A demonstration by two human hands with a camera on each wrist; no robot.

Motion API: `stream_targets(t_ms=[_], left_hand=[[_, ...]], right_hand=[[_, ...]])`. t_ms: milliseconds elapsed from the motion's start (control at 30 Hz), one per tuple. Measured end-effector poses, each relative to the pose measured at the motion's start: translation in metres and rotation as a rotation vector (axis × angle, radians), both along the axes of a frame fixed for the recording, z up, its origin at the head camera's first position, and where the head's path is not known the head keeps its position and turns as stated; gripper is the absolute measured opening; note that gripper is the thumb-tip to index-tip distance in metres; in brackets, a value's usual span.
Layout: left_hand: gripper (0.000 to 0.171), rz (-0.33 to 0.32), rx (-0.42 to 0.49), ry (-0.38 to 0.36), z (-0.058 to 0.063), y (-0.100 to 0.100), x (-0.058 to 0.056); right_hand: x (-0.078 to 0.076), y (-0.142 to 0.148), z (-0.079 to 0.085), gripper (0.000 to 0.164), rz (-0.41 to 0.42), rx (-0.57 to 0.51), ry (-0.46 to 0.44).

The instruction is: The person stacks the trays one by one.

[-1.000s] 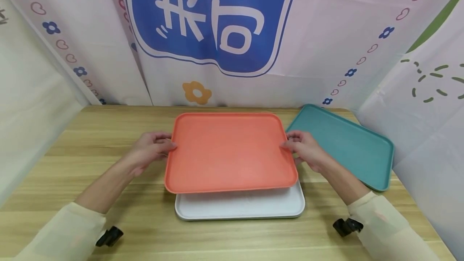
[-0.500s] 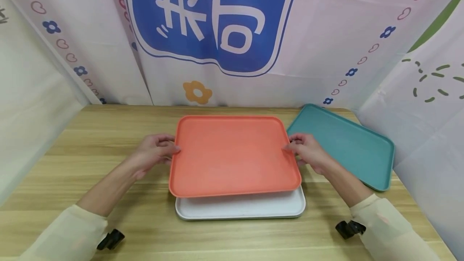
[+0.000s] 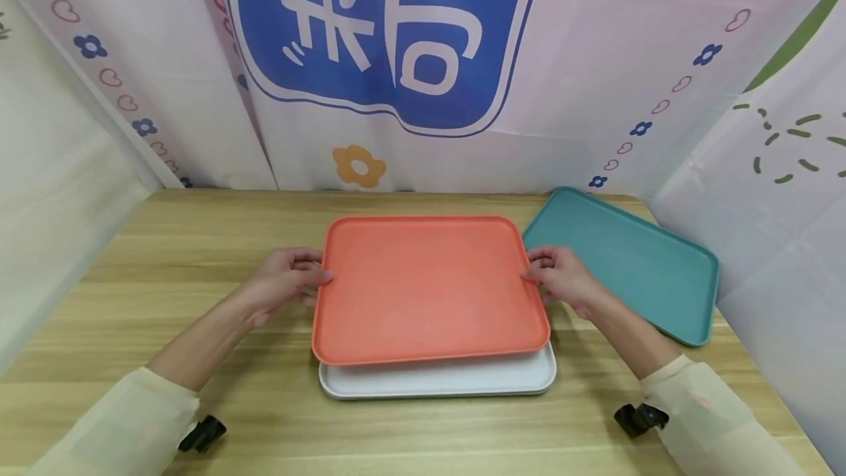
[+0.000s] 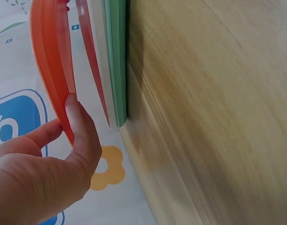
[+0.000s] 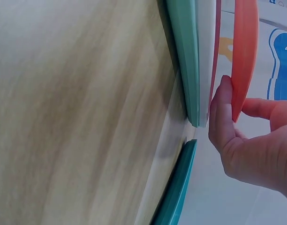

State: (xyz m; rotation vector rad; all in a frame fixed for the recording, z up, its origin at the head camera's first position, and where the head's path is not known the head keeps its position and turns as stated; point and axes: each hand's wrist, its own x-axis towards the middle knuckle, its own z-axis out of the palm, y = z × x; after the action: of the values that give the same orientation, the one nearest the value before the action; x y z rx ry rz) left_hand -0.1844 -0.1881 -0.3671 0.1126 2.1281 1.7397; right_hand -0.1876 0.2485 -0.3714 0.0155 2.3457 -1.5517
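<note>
An orange tray (image 3: 429, 285) is held level between both hands, above a white tray (image 3: 436, 379) whose front strip shows beneath it. My left hand (image 3: 286, 281) pinches its left edge, thumb on top and fingers below. On the opposite edge, my right hand (image 3: 565, 281) grips the same way. Both wrist views show a gap between the orange tray (image 4: 52, 61) and the stack under it. In that stack, a light green tray (image 5: 183, 61) lies below the white one, on the table. A reddish strip borders the white tray's top; whether it is a reflection I cannot tell.
A teal tray (image 3: 634, 270) lies askew at the right rear of the wooden table (image 3: 218, 241), close to my right forearm. A printed white cloth (image 3: 463, 160) hangs along the back and sides. Black mounts (image 3: 203, 433) sit at both sleeves.
The orange tray has come slightly toward me and to the right, both hands moving with it. Less of the white tray shows at the front. The teal tray stays put.
</note>
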Motion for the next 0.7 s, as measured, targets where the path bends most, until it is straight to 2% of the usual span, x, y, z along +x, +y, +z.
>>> stream_targets(t_ms=[367,700], left_hand=[[0.051,-0.015,-0.017,-0.011,0.0006,0.0022,0.0022],[0.048,-0.007,-0.009,-0.014,-0.0027,0.0042,0.0036]], right_hand=[[0.0030,0.0036,0.0037,0.043,0.027,0.020,-0.021],[0.0076,0.0080,0.0064,0.037,0.044,0.019,-0.055]])
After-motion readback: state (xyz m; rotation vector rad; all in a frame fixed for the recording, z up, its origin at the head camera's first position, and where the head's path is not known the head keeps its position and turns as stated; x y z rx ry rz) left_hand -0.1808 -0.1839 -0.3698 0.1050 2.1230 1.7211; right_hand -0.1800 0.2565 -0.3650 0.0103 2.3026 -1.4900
